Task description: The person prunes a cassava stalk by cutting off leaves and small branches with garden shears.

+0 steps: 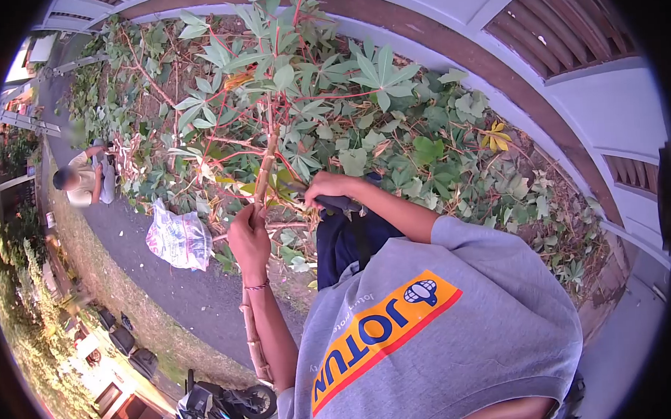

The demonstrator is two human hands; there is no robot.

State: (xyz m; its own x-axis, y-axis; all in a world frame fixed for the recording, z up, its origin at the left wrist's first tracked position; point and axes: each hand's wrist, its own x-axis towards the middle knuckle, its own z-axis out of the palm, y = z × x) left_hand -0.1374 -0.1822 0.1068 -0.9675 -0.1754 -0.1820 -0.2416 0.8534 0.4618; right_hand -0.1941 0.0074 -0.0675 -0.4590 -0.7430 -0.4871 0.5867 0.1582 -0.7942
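My left hand (249, 238) is closed around a long, pale brown cassava stem (265, 167). Above the fist, the stem rises to red-stalked green leaves (253, 61); its lower length runs down beside my forearm. My right hand (327, 189) sits just right of the stem, fingers curled around a knife whose dark blade (296, 186) points toward the stem. Most of the knife's handle is hidden by my fingers.
Leafy plants and cut stalks cover the bed (429, 151) along a white wall (432, 21). A white plastic bag (178, 237) lies on the paved path (168, 289). Another person (83, 181) is low at the path's far left. A motorbike (224, 405) stands at the bottom.
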